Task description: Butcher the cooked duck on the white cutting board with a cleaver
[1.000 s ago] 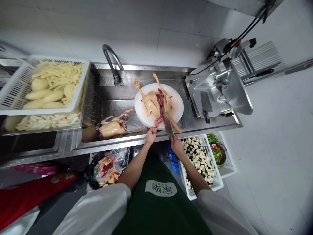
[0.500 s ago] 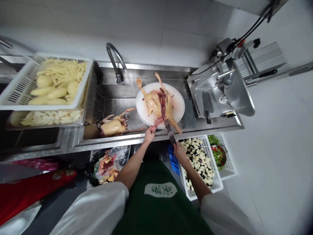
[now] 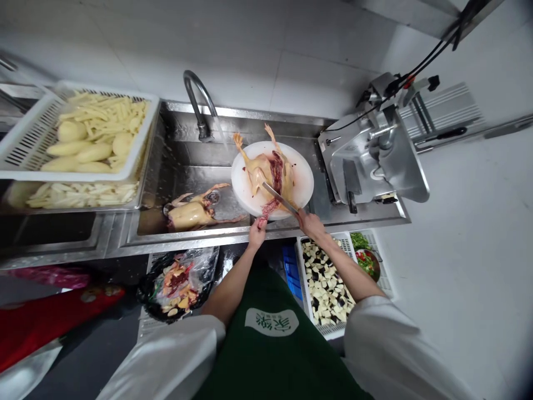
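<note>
A split-open plucked bird (image 3: 268, 172) lies on a round white chopping board (image 3: 302, 180) set over the sink. My left hand (image 3: 257, 232) is closed, pinching the red innards at the bird's near end. My right hand (image 3: 310, 223) grips the handle of a cleaver (image 3: 278, 199), whose blade lies slanted across the bird's near half. A second plucked bird (image 3: 192, 214) rests in the sink basin by the drain.
Steel sink (image 3: 183, 166) with a running tap (image 3: 199, 105). White basket of peeled potatoes and strips (image 3: 79, 139) on the left. Meat slicer (image 3: 370, 155) to the right. Below the counter, a basket of diced aubergine (image 3: 327, 280), a bowl of chopped greens (image 3: 368, 261) and a bag of scraps (image 3: 179, 280).
My right hand has swung to the right and forward, turning the cleaver from pointing straight away to slanting left across the bird. My left hand stays at the bird's near end.
</note>
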The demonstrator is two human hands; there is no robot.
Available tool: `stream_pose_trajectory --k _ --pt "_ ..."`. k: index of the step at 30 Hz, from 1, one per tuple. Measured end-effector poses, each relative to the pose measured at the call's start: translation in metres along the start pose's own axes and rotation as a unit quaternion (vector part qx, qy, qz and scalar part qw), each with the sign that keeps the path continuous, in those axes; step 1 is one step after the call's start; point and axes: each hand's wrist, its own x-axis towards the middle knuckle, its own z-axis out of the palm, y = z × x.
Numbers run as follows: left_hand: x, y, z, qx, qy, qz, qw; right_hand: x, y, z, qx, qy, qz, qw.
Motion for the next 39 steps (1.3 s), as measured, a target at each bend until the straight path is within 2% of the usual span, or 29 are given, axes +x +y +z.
stream_pose_trajectory --k 4,8,11,15,17,21,24,26,31,36,39 --pt "-0.004 -0.001 0.008 -0.008 0.025 -0.011 1.000 0.010 0.007 -0.003 -0.017 -0.010 -0.024 1.000" --pt "-0.003 -0.003 0.017 -0.011 0.032 -0.024 0.999 -0.008 0.026 0.013 0.000 -0.015 -0.031 0.999" --pt "-0.004 -0.002 0.016 0.023 0.045 -0.016 0.999 -0.023 0.043 0.024 0.003 -0.037 -0.025 0.999" --pt "0.000 0.017 0.008 0.145 0.158 0.030 0.976 -0.032 0.052 0.028 0.002 -0.060 -0.009 0.998" --pt "0.012 0.035 0.009 0.189 0.182 0.063 0.963 -0.032 0.054 0.027 0.007 -0.065 -0.009 0.998" --pt "0.047 0.063 0.021 0.235 0.085 0.069 0.966 -0.033 0.061 0.030 0.046 -0.058 -0.023 0.997" --pt "0.060 0.065 0.032 0.252 0.038 0.052 0.966 -0.035 0.072 0.034 0.065 -0.037 -0.017 0.997" --pt "0.058 0.061 0.037 0.260 0.041 0.058 0.963 -0.033 0.080 0.035 0.070 -0.026 -0.019 0.997" --pt "0.047 0.048 0.048 0.279 0.093 0.074 0.953 -0.013 0.092 0.029 0.053 -0.036 -0.070 0.995" --pt "0.047 0.042 0.049 0.289 0.095 0.089 0.949 0.004 0.095 0.021 0.036 -0.055 -0.116 0.991" --pt "0.047 0.038 0.047 0.289 0.096 0.102 0.947 0.004 0.093 0.012 0.028 -0.059 -0.116 0.991"
